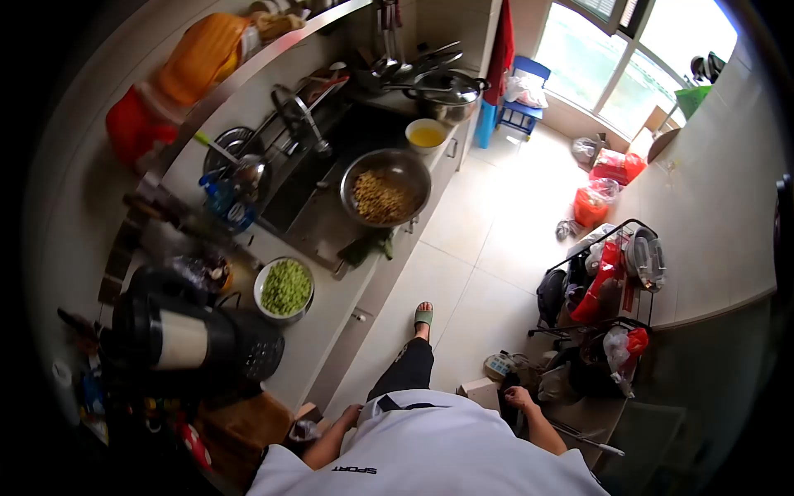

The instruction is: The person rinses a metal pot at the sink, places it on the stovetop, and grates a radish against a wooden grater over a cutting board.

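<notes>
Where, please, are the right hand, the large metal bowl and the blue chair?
Right hand (pixel 519 398): head view, middle of the hand.
Large metal bowl (pixel 408 170): head view, bare inner wall.
Blue chair (pixel 533 69): head view, backrest.

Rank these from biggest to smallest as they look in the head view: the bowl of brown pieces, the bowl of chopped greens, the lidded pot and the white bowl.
1. Bowl of brown pieces
2. Bowl of chopped greens and lidded pot: too alike to rank
3. White bowl

- "SPORT" (pixel 354 469) in dark capitals, upside down to the camera, on the person's white short-sleeved shirt (pixel 447 446)
- Other markings: too small or blurred to read
</notes>
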### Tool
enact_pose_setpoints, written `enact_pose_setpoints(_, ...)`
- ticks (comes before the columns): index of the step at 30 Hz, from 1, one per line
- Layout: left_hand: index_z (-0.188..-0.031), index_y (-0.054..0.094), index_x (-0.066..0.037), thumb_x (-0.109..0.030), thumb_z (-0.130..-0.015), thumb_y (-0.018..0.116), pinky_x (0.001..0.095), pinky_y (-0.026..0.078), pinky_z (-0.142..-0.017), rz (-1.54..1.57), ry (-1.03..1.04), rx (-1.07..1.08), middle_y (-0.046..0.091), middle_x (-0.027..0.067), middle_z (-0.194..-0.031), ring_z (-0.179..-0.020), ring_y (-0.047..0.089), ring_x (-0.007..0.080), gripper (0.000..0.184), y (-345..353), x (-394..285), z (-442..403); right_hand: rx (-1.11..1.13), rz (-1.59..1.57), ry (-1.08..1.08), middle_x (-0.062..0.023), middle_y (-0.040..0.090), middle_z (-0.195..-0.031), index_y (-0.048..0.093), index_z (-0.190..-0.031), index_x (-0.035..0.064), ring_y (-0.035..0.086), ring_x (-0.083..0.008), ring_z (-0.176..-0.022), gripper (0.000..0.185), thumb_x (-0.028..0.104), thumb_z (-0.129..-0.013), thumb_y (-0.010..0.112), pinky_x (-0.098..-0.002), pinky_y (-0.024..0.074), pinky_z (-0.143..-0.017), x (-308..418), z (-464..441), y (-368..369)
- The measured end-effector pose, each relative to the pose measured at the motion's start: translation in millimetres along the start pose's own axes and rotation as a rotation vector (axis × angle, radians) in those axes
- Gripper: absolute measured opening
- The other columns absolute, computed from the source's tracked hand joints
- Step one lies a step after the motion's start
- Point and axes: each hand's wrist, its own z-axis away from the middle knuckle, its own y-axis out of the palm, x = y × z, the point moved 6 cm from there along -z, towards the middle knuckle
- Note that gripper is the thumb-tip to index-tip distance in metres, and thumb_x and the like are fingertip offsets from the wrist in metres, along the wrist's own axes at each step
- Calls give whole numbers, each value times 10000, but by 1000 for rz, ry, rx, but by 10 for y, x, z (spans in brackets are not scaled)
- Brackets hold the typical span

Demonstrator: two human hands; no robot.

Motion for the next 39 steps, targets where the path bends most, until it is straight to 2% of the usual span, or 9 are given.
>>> enact_pose_setpoints(8,-1125,618,-27,-157,-870,544,344,527,-612,-99,-206,101,673,121,-938,-757,653,237,296,-315,-1446,-1281,30,-4,38,-113,688,-931,660,-1048,42,655,-208,-836,281,191,-813,621,-319,528,-761,463,-578,-1299)
enact_pose_setpoints(15,-1115,619,-27,-155,-866,555,334,524,-623,-97,-36,125,672,114,-926,-759,650,222,287,-222,-4062,-2730,-349,-903,247,-101,683,-916,615,-1080,-5,655,-160,-787,246,80,-859,548,-285,531,-709,644,-1145,-2597)
enact_pose_setpoints(18,-1110,619,-26,-153,-865,560,330,523,-627,-94,81,163,672,111,-921,-760,649,216,283,84,-5191,-3274,-203,-605,382,-108,687,-923,620,-1081,-9,661,-166,-791,272,114,-843,570,-285,530,-714,567,-1482,-2740)
enact_pose_setpoints(21,-1106,620,-26,-152,-863,564,326,522,-632,-118,149,198,672,107,-916,-761,647,209,279,442,-6151,-3678,87,38,80,-151,687,-932,652,-1065,23,661,-281,-847,413,314,-771,645,-354,519,-748,206,-2187,-2636)
enact_pose_setpoints(24,-1102,620,-26,-151,-862,569,322,521,-636,-152,150,191,672,104,-910,-762,646,203,275,738,-6937,-3971,328,-84,29,-164,657,-1054,642,-1090,68,634,-314,-940,439,368,-771,616,-384,495,-762,-26,-2908,-3018)
enact_pose_setpoints(29,-1095,621,-25,-149,-860,577,315,519,-644,-153,59,83,672,99,-902,-764,644,192,269,868,-8021,-4405,169,201,-142,-121,681,-987,642,-1079,61,649,-279,-903,347,242,-792,571,-353,508,-749,300,-4395,-5062)
enact_pose_setpoints(31,-1092,621,-25,-148,-859,580,312,518,-647,-126,25,34,671,96,-898,-765,643,188,267,851,-8387,-4521,-263,-111,-55,-109,690,-866,669,-1038,69,658,-284,-807,309,163,-772,542,-379,519,-701,254,-5058,-6009)
enact_pose_setpoints(37,-1084,622,-25,-146,-856,590,304,516,-656,-52,-69,-66,671,90,-888,-767,640,175,260,905,-9264,-5115,-410,43,-129,-223,659,-831,654,-1028,11,656,-284,-780,314,139,-779,512,-368,520,-708,1283,-6637,-8550)
enact_pose_setpoints(39,-1081,622,-25,-145,-855,593,302,515,-659,-50,-106,-88,671,88,-884,-767,639,171,258,882,-9475,-5386,-389,-83,-36,-221,657,-902,678,-989,55,636,-353,-859,278,133,-782,510,-410,506,-813,1705,-7038,-9080)
